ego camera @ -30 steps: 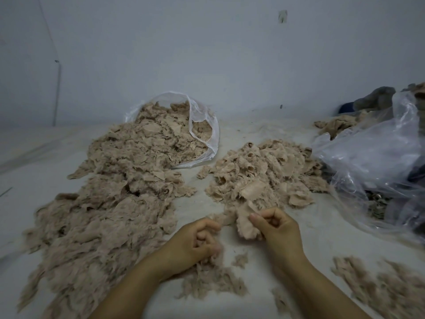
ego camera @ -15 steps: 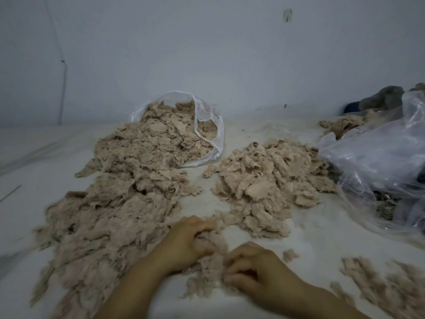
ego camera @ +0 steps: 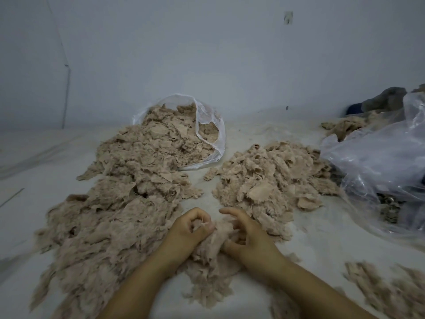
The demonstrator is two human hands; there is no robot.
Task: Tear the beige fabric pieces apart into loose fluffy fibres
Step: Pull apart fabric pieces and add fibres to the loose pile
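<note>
While gripping — both hands point(ego camera: 220, 233) pinch beige fabric point(ego camera: 215, 240).

A bag point(ego camera: 213, 134) lies at the back, scraps point(ego camera: 147, 162) spilling from it down the left. A second pile point(ego camera: 271, 178) lies right of them, with a big bag point(ego camera: 377, 162) at far right. Both hands point(ego camera: 188, 229) point(ego camera: 248, 236) meet in front, on a clump point(ego camera: 213, 245).

Beige cloth scraps point(ego camera: 269, 176) matt and frayed, torn fibres point(ego camera: 108, 229) woolly and soft, both bags point(ego camera: 377, 162) thin glossy clear plastic, creased; floor point(ego camera: 310, 226) pale, matt, dusty.
</note>
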